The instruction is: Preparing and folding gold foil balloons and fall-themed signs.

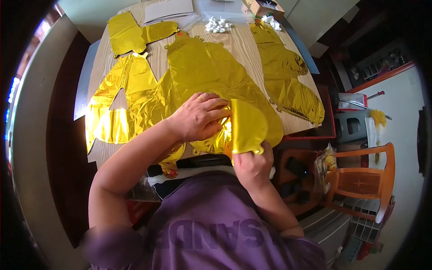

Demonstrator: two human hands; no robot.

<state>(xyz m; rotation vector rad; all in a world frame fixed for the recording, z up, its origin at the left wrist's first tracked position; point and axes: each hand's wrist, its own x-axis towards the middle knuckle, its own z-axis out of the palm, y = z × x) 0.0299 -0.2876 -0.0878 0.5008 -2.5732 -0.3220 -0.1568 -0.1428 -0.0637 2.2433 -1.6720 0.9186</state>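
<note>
Several flat, uninflated gold foil balloons lie spread on the wooden table. At the table's near edge I have a gold foil balloon (249, 123) partly folded over, its rounded end raised. My left hand (200, 116), a ring on one finger, is closed on the left side of the fold, with its fingertips against the shiny foil. Below the rounded end, my right hand (255, 166) grips the lower edge near a small tab; some of its fingers are hidden behind the foil. A large gold foil balloon (202, 67) lies flat just beyond both hands.
An A-shaped foil balloon (130, 74) is on the left, with another gold balloon (126, 33) behind it. More gold foil (279, 58) covers the right side. Farther back are small white pieces (218, 25), white sheets (168, 10) and a cardboard box (265, 8). A wooden chair (387, 180) stands right.
</note>
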